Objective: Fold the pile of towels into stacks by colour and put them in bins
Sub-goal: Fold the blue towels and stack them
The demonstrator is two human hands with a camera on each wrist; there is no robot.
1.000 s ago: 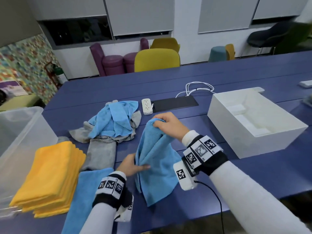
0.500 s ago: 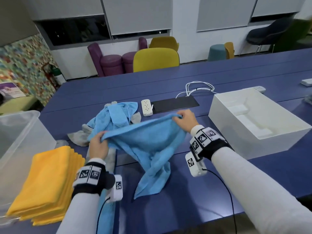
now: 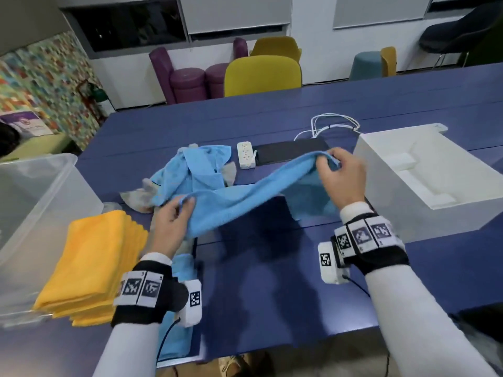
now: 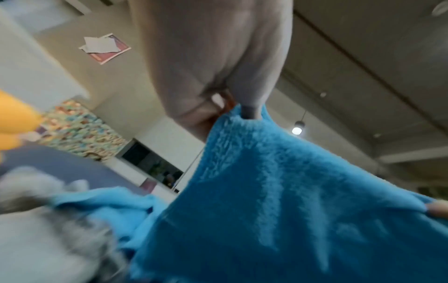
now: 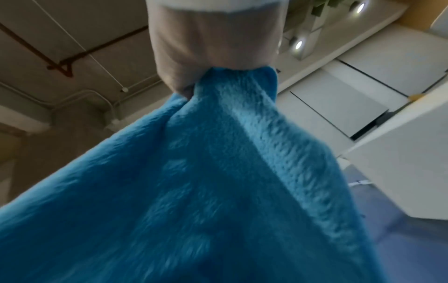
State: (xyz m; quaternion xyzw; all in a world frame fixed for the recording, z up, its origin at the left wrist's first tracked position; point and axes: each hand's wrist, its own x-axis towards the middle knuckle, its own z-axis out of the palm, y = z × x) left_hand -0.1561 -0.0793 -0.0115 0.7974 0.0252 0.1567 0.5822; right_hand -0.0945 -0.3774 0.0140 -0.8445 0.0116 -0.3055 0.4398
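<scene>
A blue towel point(image 3: 245, 200) is stretched in the air above the blue table point(image 3: 272, 281). My left hand point(image 3: 174, 221) pinches its near-left corner and my right hand point(image 3: 337, 178) grips its far-right corner. Both wrist views show this same blue towel point(image 4: 278, 201) point(image 5: 194, 181) hanging from the fingers. Behind it lies a loose pile of blue and grey towels point(image 3: 196, 175). A folded yellow stack point(image 3: 95, 265) sits at the left. A folded blue towel point(image 3: 179, 308) lies under my left wrist.
A clear plastic bin point(image 3: 35, 213) stands at the far left, and a white box point(image 3: 430, 180) at the right. A white power strip point(image 3: 246, 158), a black pad point(image 3: 291, 152) and white cables point(image 3: 332, 123) lie beyond the pile. Chairs line the far table edge.
The hands have moved apart and stretched the bunched blue towel out wide. The left hand went from its lower edge to a corner; the right hand moved to the right.
</scene>
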